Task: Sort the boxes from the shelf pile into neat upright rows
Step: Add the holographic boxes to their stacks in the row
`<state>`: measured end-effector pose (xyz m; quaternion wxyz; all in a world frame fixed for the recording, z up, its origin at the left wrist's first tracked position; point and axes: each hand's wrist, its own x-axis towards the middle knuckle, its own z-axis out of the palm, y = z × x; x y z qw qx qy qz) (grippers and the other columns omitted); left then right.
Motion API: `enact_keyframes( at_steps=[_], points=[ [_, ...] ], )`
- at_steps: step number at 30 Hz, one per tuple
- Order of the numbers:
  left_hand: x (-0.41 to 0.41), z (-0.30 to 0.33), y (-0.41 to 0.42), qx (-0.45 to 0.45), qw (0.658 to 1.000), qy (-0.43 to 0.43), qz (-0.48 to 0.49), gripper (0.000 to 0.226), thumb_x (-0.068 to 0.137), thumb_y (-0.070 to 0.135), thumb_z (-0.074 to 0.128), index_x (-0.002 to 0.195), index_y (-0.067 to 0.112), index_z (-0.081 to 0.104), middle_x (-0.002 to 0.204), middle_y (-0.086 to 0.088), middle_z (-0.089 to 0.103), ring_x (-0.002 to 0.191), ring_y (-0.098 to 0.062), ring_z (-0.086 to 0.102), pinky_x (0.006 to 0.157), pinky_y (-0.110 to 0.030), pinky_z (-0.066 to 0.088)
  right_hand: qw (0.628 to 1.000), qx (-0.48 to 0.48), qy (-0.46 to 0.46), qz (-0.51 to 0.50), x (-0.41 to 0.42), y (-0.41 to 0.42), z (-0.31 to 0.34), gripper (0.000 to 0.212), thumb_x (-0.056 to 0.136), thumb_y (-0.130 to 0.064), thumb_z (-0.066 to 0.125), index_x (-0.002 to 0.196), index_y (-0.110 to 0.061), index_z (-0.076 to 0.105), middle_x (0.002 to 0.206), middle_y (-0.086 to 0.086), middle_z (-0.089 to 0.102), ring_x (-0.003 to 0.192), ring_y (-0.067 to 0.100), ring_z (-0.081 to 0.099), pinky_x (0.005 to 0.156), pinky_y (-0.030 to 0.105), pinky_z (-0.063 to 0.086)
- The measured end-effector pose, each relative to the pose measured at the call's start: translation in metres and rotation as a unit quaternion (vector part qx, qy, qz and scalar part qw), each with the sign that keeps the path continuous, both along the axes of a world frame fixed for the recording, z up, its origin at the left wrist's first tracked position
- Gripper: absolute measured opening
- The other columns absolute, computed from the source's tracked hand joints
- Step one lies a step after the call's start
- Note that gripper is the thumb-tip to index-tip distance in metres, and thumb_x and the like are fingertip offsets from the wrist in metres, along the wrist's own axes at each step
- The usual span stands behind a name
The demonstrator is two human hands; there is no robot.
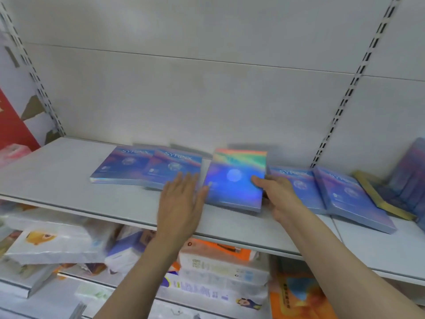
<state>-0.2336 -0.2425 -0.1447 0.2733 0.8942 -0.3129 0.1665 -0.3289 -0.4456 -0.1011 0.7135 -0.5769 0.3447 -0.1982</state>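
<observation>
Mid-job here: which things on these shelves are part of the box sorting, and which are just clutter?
Job: holographic box in right hand; two flat boxes at left; two at right; left hand, open.
Clutter: yellow-edged item; packages on lower shelf; red carton.

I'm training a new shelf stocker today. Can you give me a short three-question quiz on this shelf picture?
1. True or false: the blue boxes on the shelf stand upright.
2. Which hand grips the shiny middle box? A) left B) right
3. Fill in: the left hand lies open and ____ beside that box.

Key:
1. False; they lie flat or leaning.
2. B; the right hand holds its right edge.
3. Flat.
</observation>
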Motion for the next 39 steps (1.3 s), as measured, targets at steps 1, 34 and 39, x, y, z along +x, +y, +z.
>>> enact_keyframes(
  at_steps=[1, 34, 39],
  points=[
    [0.015, 0.000, 0.009, 0.023, 0.999, 0.002, 0.034, 0.080, 0.092, 0.065, 0.008, 0.145, 0.017, 0.044, 0.151, -0.007, 0.042, 0.146, -0.026, 0.027, 0.117, -0.047, 0.017, 1.000, -0.011, -0.013, -0.019, 0.001, -0.003, 0.002, 0.017, 0.090, -0.006, 0.067, 0.106, 0.000, 0.068, 0.094, 0.014, 0.072, 0.064, 0.017, 0.069, 0.059, 0.028, 0.056],
    [-0.016, 0.029, 0.051, 0.136, 0.957, 0.186, 0.177, 0.110, 0.063, 0.082, 0.060, 0.140, 0.009, 0.030, 0.134, -0.014, 0.050, 0.123, -0.034, 0.044, 0.096, -0.044, 0.042, 0.993, -0.061, -0.097, -0.026, -0.031, 0.000, 0.014, 0.026, 0.091, -0.018, 0.068, 0.116, -0.013, 0.065, 0.096, -0.004, 0.074, 0.067, 0.005, 0.071, 0.068, 0.031, 0.054],
    [-0.017, 0.036, 0.048, 0.170, 0.949, 0.218, 0.151, 0.097, 0.064, 0.080, 0.062, 0.126, 0.007, 0.044, 0.126, -0.012, 0.052, 0.120, -0.031, 0.047, 0.098, -0.038, 0.036, 0.991, -0.065, -0.109, -0.036, -0.044, -0.004, 0.019, 0.028, 0.092, -0.017, 0.066, 0.119, -0.011, 0.064, 0.097, -0.004, 0.073, 0.077, 0.010, 0.069, 0.065, 0.029, 0.053]
  ],
)
